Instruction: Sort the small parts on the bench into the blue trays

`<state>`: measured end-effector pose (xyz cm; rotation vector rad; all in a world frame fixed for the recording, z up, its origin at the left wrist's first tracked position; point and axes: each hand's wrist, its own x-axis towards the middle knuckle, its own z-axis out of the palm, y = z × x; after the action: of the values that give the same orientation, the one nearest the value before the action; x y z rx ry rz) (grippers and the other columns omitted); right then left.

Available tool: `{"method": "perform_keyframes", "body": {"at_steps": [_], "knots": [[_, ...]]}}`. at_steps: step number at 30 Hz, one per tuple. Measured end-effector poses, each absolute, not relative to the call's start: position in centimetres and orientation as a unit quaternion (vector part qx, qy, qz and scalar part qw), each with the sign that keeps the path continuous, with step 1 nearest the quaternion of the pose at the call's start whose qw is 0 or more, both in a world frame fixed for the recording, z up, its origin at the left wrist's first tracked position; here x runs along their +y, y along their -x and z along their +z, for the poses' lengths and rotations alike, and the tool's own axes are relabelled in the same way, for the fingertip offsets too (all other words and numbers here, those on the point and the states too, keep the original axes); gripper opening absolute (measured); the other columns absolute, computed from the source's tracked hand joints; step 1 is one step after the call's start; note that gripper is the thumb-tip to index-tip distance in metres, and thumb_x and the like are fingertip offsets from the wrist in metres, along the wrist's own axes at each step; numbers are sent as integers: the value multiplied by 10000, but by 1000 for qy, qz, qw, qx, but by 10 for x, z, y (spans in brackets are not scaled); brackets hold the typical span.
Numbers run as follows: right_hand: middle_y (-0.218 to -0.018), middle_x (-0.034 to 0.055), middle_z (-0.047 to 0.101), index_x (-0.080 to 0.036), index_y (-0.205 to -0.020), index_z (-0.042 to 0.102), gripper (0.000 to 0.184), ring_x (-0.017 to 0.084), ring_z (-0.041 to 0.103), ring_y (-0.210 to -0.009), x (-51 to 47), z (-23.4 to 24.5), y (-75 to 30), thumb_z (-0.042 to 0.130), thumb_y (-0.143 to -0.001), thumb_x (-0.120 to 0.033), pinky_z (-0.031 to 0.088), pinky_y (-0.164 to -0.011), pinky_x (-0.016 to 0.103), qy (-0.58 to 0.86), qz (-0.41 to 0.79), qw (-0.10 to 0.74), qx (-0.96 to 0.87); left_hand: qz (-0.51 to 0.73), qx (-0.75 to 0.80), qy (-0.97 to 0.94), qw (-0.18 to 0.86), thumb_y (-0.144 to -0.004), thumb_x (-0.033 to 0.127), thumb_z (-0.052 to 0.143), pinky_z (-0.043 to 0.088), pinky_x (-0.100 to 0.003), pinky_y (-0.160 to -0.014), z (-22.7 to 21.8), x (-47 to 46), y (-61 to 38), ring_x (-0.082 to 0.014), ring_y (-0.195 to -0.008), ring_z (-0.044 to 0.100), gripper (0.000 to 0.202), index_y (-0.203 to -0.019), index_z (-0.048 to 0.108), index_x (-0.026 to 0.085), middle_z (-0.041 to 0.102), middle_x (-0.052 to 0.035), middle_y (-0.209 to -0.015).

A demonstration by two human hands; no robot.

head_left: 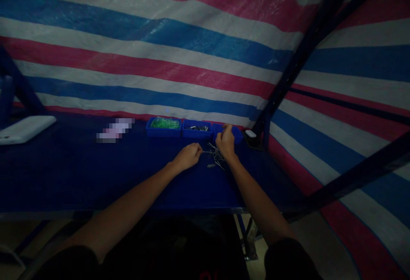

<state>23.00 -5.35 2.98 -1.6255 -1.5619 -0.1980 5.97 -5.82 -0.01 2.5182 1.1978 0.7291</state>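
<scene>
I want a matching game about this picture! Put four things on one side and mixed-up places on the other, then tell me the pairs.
Things:
1. left hand
2. right hand
3. green pieces
4. thin metal rods

Places:
A. at the rightmost blue bin
B. inside the leftmost blue bin
C. loose on the table
D. just left of the rods

Pairs: 1-D, 2-A, 3-B, 4-C

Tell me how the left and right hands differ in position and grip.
The left hand is left of the pile of metal pieces, nearer the table's front edge; the right hand is farther forward, overlapping the right blue bin in view. The left hand appears to pinch a thin metal rod; whether the right hand holds anything is unclear. Both are bare, fingers bent.
</scene>
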Motion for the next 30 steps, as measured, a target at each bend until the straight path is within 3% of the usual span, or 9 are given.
{"method": "perform_keyframes", "body": {"at_steps": [7,14,22,26,30], "knots": [[-813,55,520,-160,-1003,377,288,177,508,-659,-59,23,-197,343,-720,-119,381,-618,285,539,-59,425,-725,305,491,-797,173,-848,303,331,379,-268,-630,14,-43,-41,-178,-681,577,309,-753,588,160,633,-59,-716],[-886,43,550,-199,-946,523,155,143,513,-752,-72,37,-208,447,-823,-255,380,-660,245,463,-72,274,-840,349,489,-773,202,-864,360,275,339,-249,-569,16,-43,-40,-155,-595,535,387,-663,545,169,556,-16,-582],[-819,34,584,-195,-893,577,167,137,525,-750,-75,41,-205,437,-847,-273,342,-644,230,450,-132,254,-846,384,493,-753,206,-871,387,267,345,-247,-566,15,-45,-43,-149,-595,522,412,-656,538,164,556,-9,-588],[-757,26,592,-196,-801,612,233,128,531,-692,-73,46,-212,406,-850,-293,326,-617,230,484,-153,259,-822,387,484,-757,208,-880,406,244,371,-247,-584,14,-47,-44,-152,-620,542,447,-688,566,164,563,-11,-605],[-762,58,613,-179,-747,625,394,151,557,-711,-60,49,-240,309,-880,-372,341,-628,244,628,-177,293,-699,335,453,-804,191,-891,384,254,408,-253,-624,9,-47,-52,-157,-672,574,389,-823,572,169,596,-23,-687]]}}
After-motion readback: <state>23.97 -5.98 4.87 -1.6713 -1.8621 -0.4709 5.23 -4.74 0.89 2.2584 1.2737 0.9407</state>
